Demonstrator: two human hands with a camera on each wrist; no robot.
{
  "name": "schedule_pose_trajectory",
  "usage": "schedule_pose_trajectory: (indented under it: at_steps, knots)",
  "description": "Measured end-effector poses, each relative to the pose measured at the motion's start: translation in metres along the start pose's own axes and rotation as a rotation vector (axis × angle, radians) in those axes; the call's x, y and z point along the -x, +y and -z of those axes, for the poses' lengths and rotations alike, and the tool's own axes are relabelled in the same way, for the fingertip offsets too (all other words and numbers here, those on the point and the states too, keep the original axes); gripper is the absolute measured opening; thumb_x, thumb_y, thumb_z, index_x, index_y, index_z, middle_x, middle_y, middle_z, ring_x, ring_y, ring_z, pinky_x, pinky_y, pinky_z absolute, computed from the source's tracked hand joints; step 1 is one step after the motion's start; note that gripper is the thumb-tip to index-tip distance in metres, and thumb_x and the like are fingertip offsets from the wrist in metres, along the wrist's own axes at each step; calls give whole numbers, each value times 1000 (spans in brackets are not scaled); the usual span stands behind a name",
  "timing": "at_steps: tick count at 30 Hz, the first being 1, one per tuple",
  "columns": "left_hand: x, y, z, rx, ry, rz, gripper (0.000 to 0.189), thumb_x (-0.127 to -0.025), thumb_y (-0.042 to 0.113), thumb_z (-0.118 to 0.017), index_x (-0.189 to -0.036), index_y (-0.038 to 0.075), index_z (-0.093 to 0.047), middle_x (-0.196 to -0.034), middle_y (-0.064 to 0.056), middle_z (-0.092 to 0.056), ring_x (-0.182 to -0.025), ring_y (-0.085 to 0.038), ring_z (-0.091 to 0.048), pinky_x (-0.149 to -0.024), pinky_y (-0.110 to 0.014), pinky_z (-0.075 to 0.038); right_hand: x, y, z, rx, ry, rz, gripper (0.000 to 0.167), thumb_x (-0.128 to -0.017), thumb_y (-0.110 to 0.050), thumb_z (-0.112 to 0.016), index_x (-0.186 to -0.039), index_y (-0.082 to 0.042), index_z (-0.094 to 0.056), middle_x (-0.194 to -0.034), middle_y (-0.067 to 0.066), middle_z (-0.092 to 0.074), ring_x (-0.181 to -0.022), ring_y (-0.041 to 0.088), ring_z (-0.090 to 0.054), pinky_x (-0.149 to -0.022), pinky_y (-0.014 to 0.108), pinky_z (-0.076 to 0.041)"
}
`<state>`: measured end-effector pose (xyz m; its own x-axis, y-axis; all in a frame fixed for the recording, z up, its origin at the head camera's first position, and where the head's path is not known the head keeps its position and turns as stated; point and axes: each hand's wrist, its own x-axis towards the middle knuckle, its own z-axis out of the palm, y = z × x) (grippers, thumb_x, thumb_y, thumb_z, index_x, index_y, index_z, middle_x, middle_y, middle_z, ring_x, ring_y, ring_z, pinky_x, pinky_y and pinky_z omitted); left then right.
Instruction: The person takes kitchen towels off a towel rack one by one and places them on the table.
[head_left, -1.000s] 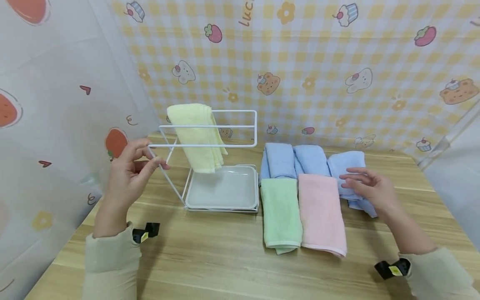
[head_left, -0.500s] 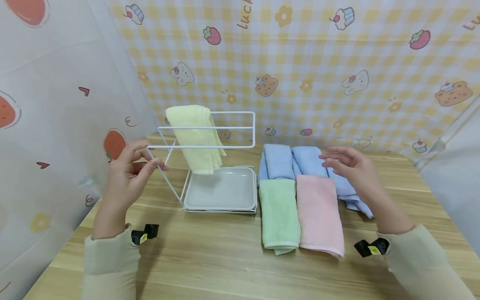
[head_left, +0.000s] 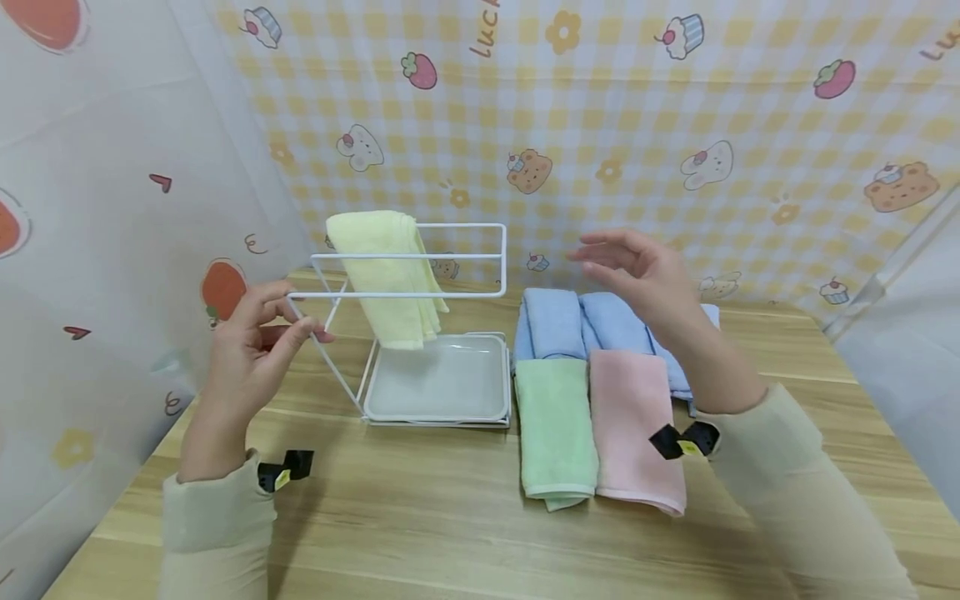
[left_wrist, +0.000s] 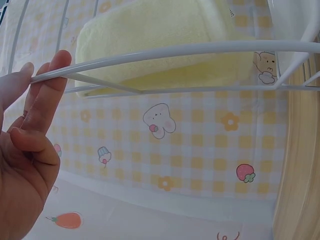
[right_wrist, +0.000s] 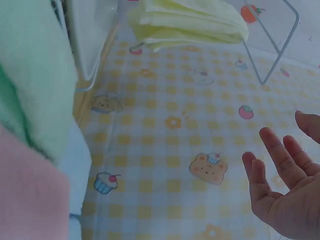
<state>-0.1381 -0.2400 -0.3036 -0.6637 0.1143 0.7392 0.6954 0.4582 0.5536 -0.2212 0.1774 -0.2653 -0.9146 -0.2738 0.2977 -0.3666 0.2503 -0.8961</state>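
Observation:
My left hand [head_left: 255, 350] pinches the front left upright of a white wire towel rack [head_left: 397, 295] between thumb and fingers; the left wrist view shows the wire [left_wrist: 100, 64] passing between them. Over the rack's rear bars hangs a folded pale yellow towel [head_left: 386, 279], toward the left end. My right hand [head_left: 637, 271], with fingers loosely spread and nothing in them, is raised above the folded blue towels [head_left: 555, 321], to the right of the rack. In the right wrist view the fingers [right_wrist: 280, 155] are apart from the yellow towel [right_wrist: 192, 22].
A white tray [head_left: 438, 392] sits in the rack's base. Right of it, a folded green towel [head_left: 557, 433] and a folded pink towel [head_left: 637, 433] lie in front of the blue ones on the wooden table [head_left: 420, 517]. A checked cloth [head_left: 600, 125] hangs behind.
My right hand has moved up and left, from beside the rightmost blue towel toward the rack. The left hand keeps its grip on the rack.

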Motion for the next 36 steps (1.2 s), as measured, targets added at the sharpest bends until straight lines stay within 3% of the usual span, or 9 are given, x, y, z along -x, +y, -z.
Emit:
schedule_pose_trajectory:
  at_steps: [6, 13, 17, 30, 36]
  knots:
    - [1, 0, 1, -7, -1, 5, 30, -91, -6, -65, -118, -11, -51, -80, 5, -59, -75, 11, -69, -37, -20, -21, -19, -25, -23, 17, -48, 63, 35, -95, -19, -69, -129, -16, -63, -116, -8, -72, -116, 10, -63, -95, 24, -47]
    - [1, -1, 1, 1, 4, 1, 29, -91, -7, -65, -116, -12, -52, -82, 12, -58, -76, 11, -69, -37, -19, -21, -43, -52, -46, 33, -107, 101, 36, -92, -16, -71, -127, -13, -64, -120, 1, -72, -116, 16, -63, -89, 28, -52]
    - [1, 0, 1, -1, 6, 7, 29, -90, -9, -65, -116, -11, -52, -81, 13, -58, -74, 10, -69, -37, -19, -20, -57, -64, -59, 57, -160, 121, 37, -92, -17, -72, -128, -13, -63, -123, 4, -70, -122, 13, -59, -97, 34, -49]
    - [1, -1, 0, 2, 6, 9, 30, -90, -9, -65, -116, -12, -51, -79, 8, -59, -70, 9, -69, -37, -19, -20, -96, -79, -98, 240, -351, 206, 44, -90, -21, -74, -132, -15, -61, -130, 0, -65, -130, 15, -52, -115, 43, -34]
    - [0, -1, -1, 5, 9, -1, 29, -91, -7, -65, -116, -12, -51, -80, 11, -59, -70, 10, -68, -37, -18, -20, -108, -83, -110, 331, -423, 255, 46, -91, -19, -73, -135, -13, -59, -136, 1, -62, -133, 15, -50, -119, 38, -30]
